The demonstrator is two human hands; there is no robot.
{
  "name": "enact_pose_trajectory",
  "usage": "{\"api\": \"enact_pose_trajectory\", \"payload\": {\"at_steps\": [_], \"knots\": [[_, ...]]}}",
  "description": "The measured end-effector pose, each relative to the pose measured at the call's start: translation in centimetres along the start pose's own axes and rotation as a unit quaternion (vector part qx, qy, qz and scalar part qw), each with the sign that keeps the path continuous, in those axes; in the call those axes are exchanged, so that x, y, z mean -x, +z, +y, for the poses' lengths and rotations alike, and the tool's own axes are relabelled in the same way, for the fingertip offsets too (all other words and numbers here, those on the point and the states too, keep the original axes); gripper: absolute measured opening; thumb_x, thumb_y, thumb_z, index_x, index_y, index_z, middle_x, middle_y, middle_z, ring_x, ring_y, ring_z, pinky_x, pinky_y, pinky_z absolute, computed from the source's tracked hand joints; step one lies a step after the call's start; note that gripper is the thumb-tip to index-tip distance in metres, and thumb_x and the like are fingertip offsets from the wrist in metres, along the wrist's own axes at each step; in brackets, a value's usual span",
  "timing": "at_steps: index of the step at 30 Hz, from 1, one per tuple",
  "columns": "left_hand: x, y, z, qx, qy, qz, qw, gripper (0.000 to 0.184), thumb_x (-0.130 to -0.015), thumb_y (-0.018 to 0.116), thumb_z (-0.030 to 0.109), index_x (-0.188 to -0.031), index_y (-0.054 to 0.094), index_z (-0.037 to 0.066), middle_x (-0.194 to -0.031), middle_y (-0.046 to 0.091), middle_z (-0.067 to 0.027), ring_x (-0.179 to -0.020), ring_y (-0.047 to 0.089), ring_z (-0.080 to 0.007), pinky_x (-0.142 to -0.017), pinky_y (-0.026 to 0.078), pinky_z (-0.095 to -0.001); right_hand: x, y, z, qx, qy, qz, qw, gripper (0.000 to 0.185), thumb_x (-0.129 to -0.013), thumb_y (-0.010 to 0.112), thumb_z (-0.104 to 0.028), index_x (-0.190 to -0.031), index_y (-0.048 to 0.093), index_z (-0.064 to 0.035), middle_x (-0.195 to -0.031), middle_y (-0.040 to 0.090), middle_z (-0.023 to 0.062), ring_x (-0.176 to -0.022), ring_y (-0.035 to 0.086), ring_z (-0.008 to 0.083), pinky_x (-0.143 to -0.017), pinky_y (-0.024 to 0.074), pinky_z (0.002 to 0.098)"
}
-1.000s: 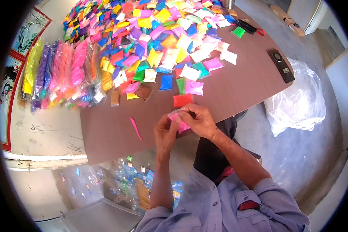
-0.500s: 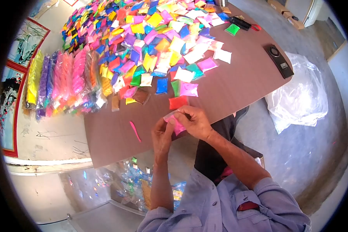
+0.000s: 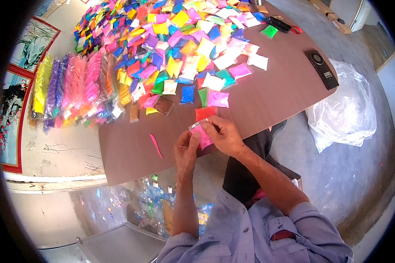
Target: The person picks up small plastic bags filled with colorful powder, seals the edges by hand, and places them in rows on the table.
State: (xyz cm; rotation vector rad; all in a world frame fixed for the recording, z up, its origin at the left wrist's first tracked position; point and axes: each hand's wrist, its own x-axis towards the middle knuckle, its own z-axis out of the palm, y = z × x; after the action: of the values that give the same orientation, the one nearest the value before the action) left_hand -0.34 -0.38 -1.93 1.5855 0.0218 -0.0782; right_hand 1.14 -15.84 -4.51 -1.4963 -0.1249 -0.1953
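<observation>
A small clear packet with pink contents (image 3: 202, 136) is held between both hands at the table's front edge. My left hand (image 3: 187, 150) pinches its left side with thumb and fingers. My right hand (image 3: 224, 136) grips the upper right of the packet, near its clear top strip. Just beyond my fingers a red packet (image 3: 205, 113) lies on the brown table (image 3: 263, 98). To the left lies a thin pink tool (image 3: 156, 146).
A large heap of colourful packets (image 3: 180, 65) covers the back of the table. Long bags of packets (image 3: 74, 87) lie at its left. A black device (image 3: 321, 70) sits near the right edge. A clear plastic bag (image 3: 342, 107) is on the floor.
The camera view has shifted slightly. Both hands keep hold of the pink packet, whose clear top strip now looks flatter and straighter between the fingers.
</observation>
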Motion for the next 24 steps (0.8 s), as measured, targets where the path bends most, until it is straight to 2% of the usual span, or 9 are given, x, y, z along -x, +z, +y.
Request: {"api": "enact_pose_trajectory", "payload": {"at_steps": [2, 9, 11, 13, 15, 17, 22, 24], "knots": [[-0.1, 0.0, -0.2, -0.023, -0.013, 0.007, 1.000, 0.025, -0.102, 0.067, 0.028, -0.096, 0.071, 0.005, -0.081, 0.058, 0.0086, -0.073, 0.048, -0.0010, -0.063, 0.038, -0.0199, 0.0, 0.0, 0.2, 0.000, -0.002, 0.000, 1.000, 0.014, -0.098, 0.065, -0.015, -0.099, 0.067, -0.0010, -0.077, 0.065, 0.0113, -0.065, 0.059, 0.0167, -0.061, 0.0488, 0.0332], [0.1, 0.0, 0.0, -0.018, 0.022, 0.016, 0.999, 0.025, -0.102, 0.066, 0.027, -0.099, 0.073, 0.003, -0.083, 0.061, 0.0085, -0.075, 0.051, -0.0022, -0.066, 0.042, -0.0206, 0.1, -0.1, -1.1, -0.010, 0.006, -0.041, 0.999, 0.014, -0.098, 0.066, -0.015, -0.101, 0.067, -0.0015, -0.079, 0.066, 0.0103, -0.067, 0.059, 0.0141, -0.061, 0.0500, 0.0312], [0.4, -0.1, 0.0, -0.015, -0.007, 0.017, 1.000, 0.025, -0.103, 0.064, 0.024, -0.107, 0.073, 0.002, -0.093, 0.065, 0.0046, -0.084, 0.055, -0.0047, -0.076, 0.045, -0.0230, 0.0, -0.4, -1.0, -0.009, 0.019, -0.045, 0.999, 0.014, -0.098, 0.066, -0.015, -0.102, 0.067, -0.0016, -0.080, 0.066, 0.0092, -0.068, 0.060, 0.0131, -0.062, 0.0502, 0.0305], [0.2, -0.2, -0.2, -0.017, -0.002, 0.012, 1.000, 0.024, -0.103, 0.064, 0.024, -0.108, 0.073, 0.002, -0.092, 0.066, 0.0050, -0.083, 0.055, -0.0039, -0.075, 0.046, -0.0218, 0.1, -0.3, -0.5, -0.009, 0.033, -0.050, 0.998, 0.014, -0.098, 0.067, -0.014, -0.104, 0.067, -0.0018, -0.082, 0.067, 0.0082, -0.070, 0.060, 0.0120, -0.063, 0.0504, 0.0299], [0.0, -0.2, -0.4, -0.020, 0.003, 0.005, 1.000, 0.024, -0.102, 0.065, 0.023, -0.110, 0.072, 0.002, -0.092, 0.066, 0.0054, -0.082, 0.056, -0.0031, -0.073, 0.046, -0.0205, 0.2, -0.1, 0.3, -0.058, 0.011, -0.013, 0.998, 0.015, -0.098, 0.067, -0.014, -0.107, 0.066, -0.0025, -0.085, 0.068, 0.0063, -0.074, 0.060, 0.0105, -0.065, 0.0507, 0.0289], [-0.2, -0.4, -0.5, -0.051, 0.005, -0.049, 0.997, 0.024, -0.102, 0.065, 0.023, -0.113, 0.071, 0.002, -0.096, 0.067, 0.0038, -0.084, 0.057, -0.0042, -0.074, 0.047, -0.0217, 0.3, 0.0, 0.7, -0.060, -0.001, -0.008, 0.998, 0.015, -0.098, 0.067, -0.014, -0.108, 0.066, -0.0027, -0.086, 0.068, 0.0059, -0.075, 0.061, 0.0107, -0.066, 0.0509, 0.0286], [-0.2, -0.1, -0.6, -0.004, 0.016, -0.022, 1.000, 0.024, -0.102, 0.066, 0.024, -0.110, 0.072, 0.002, -0.096, 0.068, 0.0034, -0.085, 0.058, -0.0047, -0.073, 0.047, -0.0218, 0.0, 0.2, -0.1, -0.056, -0.011, -0.019, 0.998, 0.018, -0.099, 0.066, -0.017, -0.110, 0.066, -0.0022, -0.087, 0.068, 0.0061, -0.075, 0.062, 0.0124, -0.067, 0.0518, 0.0291], [-0.1, 0.1, -0.4, 0.026, 0.022, -0.008, 0.999, 0.025, -0.102, 0.066, 0.025, -0.109, 0.072, 0.002, -0.095, 0.068, 0.0037, -0.084, 0.058, -0.0045, -0.073, 0.046, -0.0215, -0.1, 0.0, -0.8, -0.006, 0.010, -0.052, 0.999, 0.020, -0.100, 0.065, -0.020, -0.110, 0.066, -0.0019, -0.087, 0.068, 0.0072, -0.075, 0.063, 0.0136, -0.067, 0.0521, 0.0302]]}}
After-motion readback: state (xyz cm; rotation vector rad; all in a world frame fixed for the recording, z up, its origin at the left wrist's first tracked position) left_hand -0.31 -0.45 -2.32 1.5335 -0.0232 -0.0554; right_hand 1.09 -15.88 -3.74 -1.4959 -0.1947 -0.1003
